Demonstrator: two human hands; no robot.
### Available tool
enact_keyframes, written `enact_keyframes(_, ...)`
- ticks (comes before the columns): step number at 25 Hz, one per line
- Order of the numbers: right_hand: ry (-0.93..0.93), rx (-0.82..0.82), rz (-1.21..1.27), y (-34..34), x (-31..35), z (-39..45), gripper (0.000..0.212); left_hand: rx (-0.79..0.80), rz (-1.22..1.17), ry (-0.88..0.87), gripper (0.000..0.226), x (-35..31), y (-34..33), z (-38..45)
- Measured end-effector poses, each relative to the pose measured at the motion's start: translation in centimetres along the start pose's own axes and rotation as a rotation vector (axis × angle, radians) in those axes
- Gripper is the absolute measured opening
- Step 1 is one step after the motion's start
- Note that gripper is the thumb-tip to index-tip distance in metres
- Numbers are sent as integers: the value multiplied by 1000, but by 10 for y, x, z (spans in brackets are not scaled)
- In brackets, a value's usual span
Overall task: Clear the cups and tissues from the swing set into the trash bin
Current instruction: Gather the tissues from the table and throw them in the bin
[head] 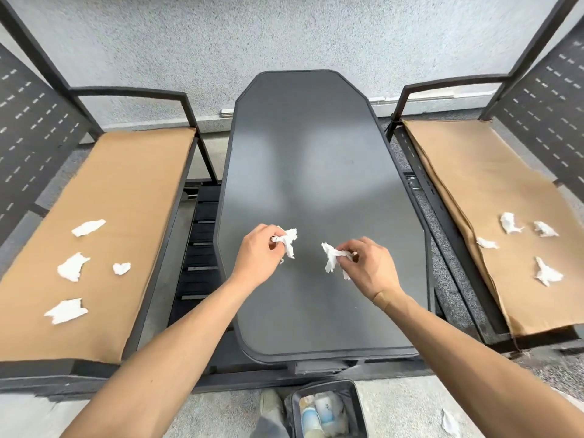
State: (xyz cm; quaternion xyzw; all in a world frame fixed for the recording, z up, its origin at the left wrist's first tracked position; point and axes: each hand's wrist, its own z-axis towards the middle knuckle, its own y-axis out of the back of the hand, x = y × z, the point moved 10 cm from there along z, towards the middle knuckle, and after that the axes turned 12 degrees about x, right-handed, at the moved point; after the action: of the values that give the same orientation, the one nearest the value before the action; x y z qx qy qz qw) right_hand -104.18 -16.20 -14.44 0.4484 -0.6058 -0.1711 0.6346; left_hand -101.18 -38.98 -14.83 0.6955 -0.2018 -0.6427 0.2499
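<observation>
Over the dark surface (316, 159), the left hand (257, 254) pinches one crumpled tissue (288, 241) in its fingers and the right hand (368, 263) grips another tissue (331, 256). More scraps lie on both tan seats. The trash bin (355, 403) is cut off below, its cups blurred.

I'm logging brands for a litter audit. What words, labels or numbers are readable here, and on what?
None can be read.
Cups in the trash bin: pale blue printing, too blurred to read.
Tissues in the left hand, the right hand and on the seat cushions: plain white, no print.
</observation>
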Motion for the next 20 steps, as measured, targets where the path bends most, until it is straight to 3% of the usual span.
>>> enact_keyframes(9,169,-65,44,52,-32,-105,10,-193,-50,34,18,-67,-51,-116)
enact_keyframes(20,119,-110,177,45,-57,-189,9,-176,-110,118,30,-63,-89,-212)
